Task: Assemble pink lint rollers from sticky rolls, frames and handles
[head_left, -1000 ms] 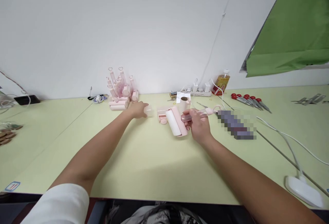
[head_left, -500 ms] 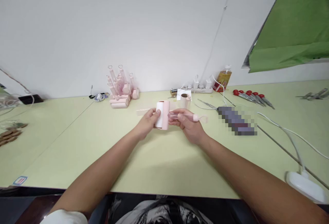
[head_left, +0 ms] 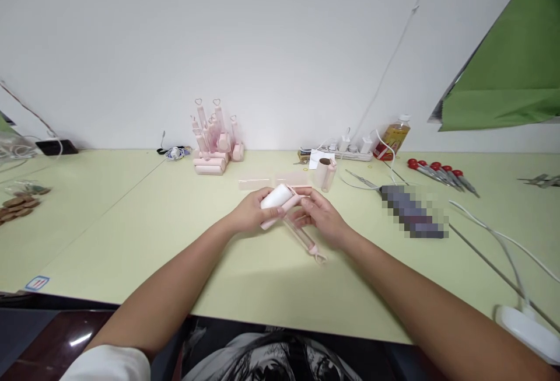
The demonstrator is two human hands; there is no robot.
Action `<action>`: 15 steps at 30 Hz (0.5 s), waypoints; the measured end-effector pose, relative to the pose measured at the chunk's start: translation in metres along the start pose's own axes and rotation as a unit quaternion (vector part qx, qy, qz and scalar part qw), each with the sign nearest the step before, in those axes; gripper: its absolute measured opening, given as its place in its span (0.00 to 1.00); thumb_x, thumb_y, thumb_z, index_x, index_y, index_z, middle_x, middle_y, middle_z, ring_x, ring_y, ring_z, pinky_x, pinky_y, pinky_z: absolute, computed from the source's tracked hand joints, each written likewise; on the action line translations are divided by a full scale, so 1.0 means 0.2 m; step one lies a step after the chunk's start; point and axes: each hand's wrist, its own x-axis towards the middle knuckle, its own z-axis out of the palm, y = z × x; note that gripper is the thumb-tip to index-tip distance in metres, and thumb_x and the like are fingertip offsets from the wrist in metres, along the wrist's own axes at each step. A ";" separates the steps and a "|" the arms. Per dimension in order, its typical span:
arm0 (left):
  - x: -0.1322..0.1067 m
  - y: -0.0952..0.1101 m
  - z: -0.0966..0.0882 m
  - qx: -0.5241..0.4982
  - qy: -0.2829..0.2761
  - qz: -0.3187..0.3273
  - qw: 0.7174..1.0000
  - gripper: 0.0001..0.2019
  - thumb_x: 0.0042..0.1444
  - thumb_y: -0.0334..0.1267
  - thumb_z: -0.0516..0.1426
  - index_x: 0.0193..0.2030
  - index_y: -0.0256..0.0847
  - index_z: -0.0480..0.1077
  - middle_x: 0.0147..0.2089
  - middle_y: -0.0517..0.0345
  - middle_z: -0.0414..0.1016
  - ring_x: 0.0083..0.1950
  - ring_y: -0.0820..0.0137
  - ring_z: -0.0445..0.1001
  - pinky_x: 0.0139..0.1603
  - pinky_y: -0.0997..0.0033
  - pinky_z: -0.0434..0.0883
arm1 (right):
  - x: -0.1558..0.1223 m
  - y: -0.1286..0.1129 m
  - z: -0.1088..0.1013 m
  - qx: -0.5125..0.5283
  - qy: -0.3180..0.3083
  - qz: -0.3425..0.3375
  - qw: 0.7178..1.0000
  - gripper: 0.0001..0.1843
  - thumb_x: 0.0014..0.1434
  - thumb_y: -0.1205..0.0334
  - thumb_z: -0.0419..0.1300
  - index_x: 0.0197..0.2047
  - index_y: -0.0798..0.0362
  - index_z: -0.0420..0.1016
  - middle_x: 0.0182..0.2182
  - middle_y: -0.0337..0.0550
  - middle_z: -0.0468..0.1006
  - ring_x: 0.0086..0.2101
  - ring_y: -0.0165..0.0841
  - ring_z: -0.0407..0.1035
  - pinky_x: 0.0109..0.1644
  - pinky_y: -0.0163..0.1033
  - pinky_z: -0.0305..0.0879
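A pink lint roller (head_left: 278, 196) with a white roll in its head is held above the table in front of me. Its clear handle, ending in a heart-shaped loop, slants down to the right. My left hand (head_left: 250, 212) is closed around the left end of the head, thumb across the front. At the other end, the fingers of my right hand (head_left: 324, 217) are bent onto the edge of the head, beside the handle. Behind my hands lie two clear pinkish covers (head_left: 254, 184). An upright roll (head_left: 322, 172) with a brown core stands beyond my right hand.
Several pink lint rollers (head_left: 212, 153) stand grouped near the wall. A power strip (head_left: 345, 154), a bottle (head_left: 392, 136) and red-capped tools (head_left: 441, 172) line the back right. A blurred dark item (head_left: 411, 212) and white cables lie right; wooden pieces (head_left: 17, 207) lie far left.
The lint roller has turned, so its handle now points down toward me instead of right. My right hand has moved from the handle to the head's end. The view has shifted slightly.
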 end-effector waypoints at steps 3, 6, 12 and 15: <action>-0.02 0.02 0.03 -0.029 -0.064 0.003 0.998 0.28 0.49 0.50 0.63 0.54 0.38 0.69 0.46 0.52 0.75 0.43 0.63 0.73 0.39 0.69 0.69 | 0.00 -0.01 0.01 -0.027 -0.013 -0.062 0.998 0.21 0.55 0.54 0.63 0.51 0.47 0.65 0.40 0.41 0.72 0.30 0.30 0.69 0.29 0.36 0.69; -0.03 0.02 0.04 -0.036 -0.092 -0.001 0.995 0.27 0.50 0.50 0.62 0.54 0.37 0.69 0.46 0.52 0.75 0.43 0.63 0.73 0.39 0.69 0.69 | 0.00 -0.01 0.00 -0.056 -0.015 -0.059 0.997 0.17 0.52 0.60 0.64 0.45 0.49 0.67 0.39 0.39 0.70 0.28 0.27 0.65 0.25 0.33 0.65; 0.00 -0.04 0.01 0.047 -0.156 -0.034 0.986 0.23 0.51 0.50 0.61 0.50 0.38 0.72 0.45 0.53 0.76 0.42 0.63 0.73 0.39 0.70 0.68 | 0.03 0.02 -0.02 -0.049 -0.034 0.040 0.997 0.12 0.48 0.63 0.65 0.35 0.52 0.66 0.28 0.34 0.66 0.26 0.27 0.65 0.24 0.33 0.66; 0.01 -0.06 -0.01 0.067 -0.159 -0.031 0.985 0.23 0.50 0.51 0.61 0.49 0.38 0.73 0.44 0.53 0.76 0.42 0.64 0.73 0.39 0.70 0.68 | 0.03 0.02 -0.03 -0.022 -0.053 0.080 0.995 0.15 0.45 0.64 0.67 0.34 0.52 0.66 0.28 0.34 0.68 0.27 0.28 0.67 0.28 0.36 0.70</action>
